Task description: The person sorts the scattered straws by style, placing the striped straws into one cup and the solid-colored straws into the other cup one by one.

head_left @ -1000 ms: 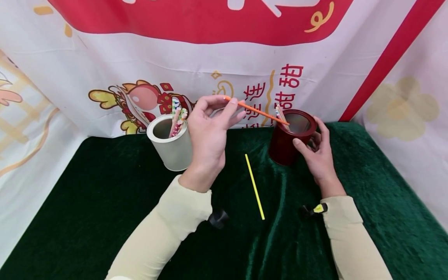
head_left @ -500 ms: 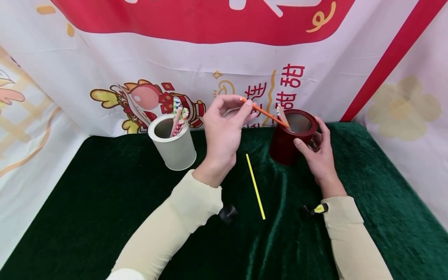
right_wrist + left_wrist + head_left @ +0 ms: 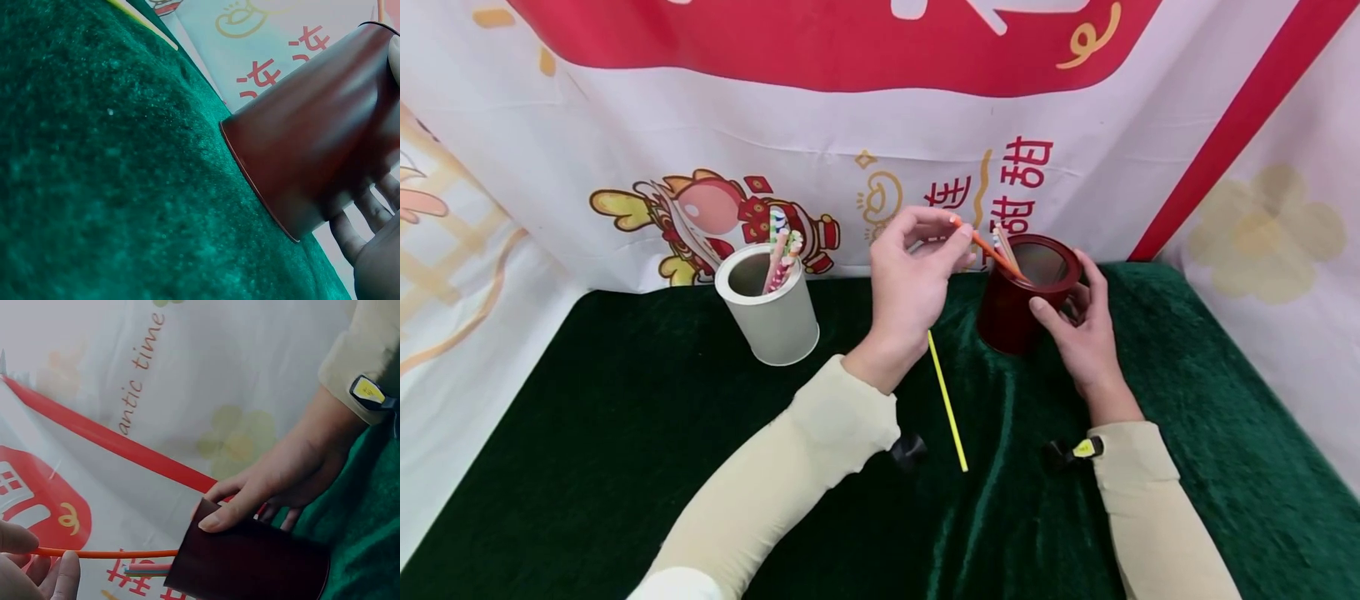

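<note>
My left hand (image 3: 912, 279) pinches a thin orange stick (image 3: 997, 254) between thumb and fingers near its upper end. Slanting down to the right, the stick's lower end reaches inside the rim of a dark red cup (image 3: 1009, 318). In the left wrist view the orange stick (image 3: 119, 554) runs level from the fingertips to the cup's mouth. My right hand (image 3: 1090, 346) grips the cup from its right side, thumb at the front and fingers behind. Several thin pale and coloured sticks (image 3: 149, 570) poke out of the cup. The right wrist view shows the cup's side (image 3: 306, 137) tilted in frame.
A yellow stick (image 3: 949, 408) lies on the dark green velvet cloth (image 3: 625, 467). At the left stands a white cup (image 3: 775, 329) holding several patterned sticks (image 3: 784, 258). A printed white backdrop (image 3: 865, 125) hangs behind the table.
My left hand has moved right, towards the dark red cup, and the orange stick has slid further into it at a steeper slant. My right hand and the cup have stayed put.
</note>
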Motion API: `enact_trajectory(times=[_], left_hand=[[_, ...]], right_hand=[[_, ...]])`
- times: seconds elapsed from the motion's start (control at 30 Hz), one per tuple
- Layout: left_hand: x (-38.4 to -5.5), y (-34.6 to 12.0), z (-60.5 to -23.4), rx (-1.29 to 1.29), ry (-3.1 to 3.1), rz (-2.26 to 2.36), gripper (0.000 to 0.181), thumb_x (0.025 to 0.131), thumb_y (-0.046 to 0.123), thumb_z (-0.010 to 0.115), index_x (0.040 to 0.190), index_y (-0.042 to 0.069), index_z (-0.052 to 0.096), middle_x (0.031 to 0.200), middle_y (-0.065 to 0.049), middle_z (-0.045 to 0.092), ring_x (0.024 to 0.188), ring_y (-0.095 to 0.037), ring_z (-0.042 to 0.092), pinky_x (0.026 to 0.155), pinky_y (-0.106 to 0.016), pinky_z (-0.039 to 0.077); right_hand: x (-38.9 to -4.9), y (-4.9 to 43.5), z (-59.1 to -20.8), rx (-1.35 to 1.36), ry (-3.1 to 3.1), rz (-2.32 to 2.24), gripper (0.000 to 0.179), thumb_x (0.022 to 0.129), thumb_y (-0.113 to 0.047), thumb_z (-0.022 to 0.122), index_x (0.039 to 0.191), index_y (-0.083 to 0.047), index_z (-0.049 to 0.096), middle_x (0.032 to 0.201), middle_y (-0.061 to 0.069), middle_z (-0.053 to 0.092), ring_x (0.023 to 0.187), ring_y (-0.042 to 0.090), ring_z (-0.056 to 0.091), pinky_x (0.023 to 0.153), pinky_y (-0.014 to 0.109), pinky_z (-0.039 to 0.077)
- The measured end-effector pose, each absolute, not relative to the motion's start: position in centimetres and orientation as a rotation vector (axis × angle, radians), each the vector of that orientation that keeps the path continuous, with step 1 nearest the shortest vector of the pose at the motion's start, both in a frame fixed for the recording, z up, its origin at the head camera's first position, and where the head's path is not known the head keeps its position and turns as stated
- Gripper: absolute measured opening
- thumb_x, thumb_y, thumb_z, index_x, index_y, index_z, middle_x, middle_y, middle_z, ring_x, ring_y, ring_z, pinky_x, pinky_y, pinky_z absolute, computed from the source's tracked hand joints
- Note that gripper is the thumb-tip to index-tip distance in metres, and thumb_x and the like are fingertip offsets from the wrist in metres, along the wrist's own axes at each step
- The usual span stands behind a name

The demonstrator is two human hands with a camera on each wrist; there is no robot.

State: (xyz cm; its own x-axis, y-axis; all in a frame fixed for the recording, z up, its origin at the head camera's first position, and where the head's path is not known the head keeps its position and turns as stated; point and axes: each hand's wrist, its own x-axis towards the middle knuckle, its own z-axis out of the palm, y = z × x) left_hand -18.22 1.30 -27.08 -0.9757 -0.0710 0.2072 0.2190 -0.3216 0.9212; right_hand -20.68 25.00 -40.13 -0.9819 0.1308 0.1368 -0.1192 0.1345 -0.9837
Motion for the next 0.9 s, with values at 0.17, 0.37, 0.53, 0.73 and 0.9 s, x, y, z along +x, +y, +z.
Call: enact_trajectory(times=[0.17,0.37,0.53,0.73,0.9], left_hand=[[-18.6,2.1,-27.4,-0.193,-1.791,-2.348,0.015,0.098,0.001,0.076,0.112,-0.001,0.070,0.105,-0.009,0.071,0.093,-0.027,0.078,0.085,-0.032,0.067],[-18.9,3.1,-28.3,-0.155,-1.836,-2.339,0.015,0.099,0.001,0.075,0.112,-0.001,0.070,0.105,-0.011,0.071,0.103,-0.037,0.078,0.086,-0.032,0.067],[-19.4,3.9,-29.0,-0.188,-1.900,-2.264,0.014,0.099,0.002,0.075,0.112,-0.001,0.071,0.108,-0.013,0.074,0.104,-0.035,0.079,0.084,-0.029,0.066],[-20.4,4.8,-29.2,-0.212,-2.026,-2.134,0.012,0.101,0.006,0.075,0.112,0.002,0.072,0.110,-0.013,0.075,0.100,-0.025,0.081,0.082,-0.025,0.065],[-20.8,5.4,-29.6,-0.191,-2.073,-2.081,0.010,0.100,0.005,0.075,0.109,0.001,0.073,0.108,-0.014,0.076,0.097,-0.024,0.081,0.082,-0.027,0.066]], right_hand=[[-20.7,24.9,-40.1,-0.011,-2.204,1.949,0.081,0.103,-0.029,0.074,0.164,-0.054,0.025,0.169,0.009,0.041,0.150,0.027,0.040,0.133,0.064,0.023],[-20.7,24.9,-40.2,-0.026,-2.210,1.939,0.081,0.104,-0.029,0.073,0.164,-0.053,0.024,0.168,0.008,0.041,0.149,0.025,0.041,0.132,0.063,0.024],[-20.7,24.8,-40.3,-0.030,-2.214,1.935,0.082,0.104,-0.029,0.073,0.165,-0.051,0.024,0.169,0.008,0.042,0.150,0.025,0.041,0.132,0.063,0.025],[-20.8,24.8,-40.2,-0.013,-2.211,1.928,0.081,0.104,-0.031,0.073,0.164,-0.053,0.024,0.169,0.010,0.041,0.152,0.029,0.040,0.132,0.066,0.022],[-20.8,24.8,-40.3,-0.020,-2.212,1.931,0.081,0.104,-0.030,0.073,0.165,-0.052,0.024,0.169,0.010,0.040,0.152,0.029,0.040,0.133,0.066,0.022]])
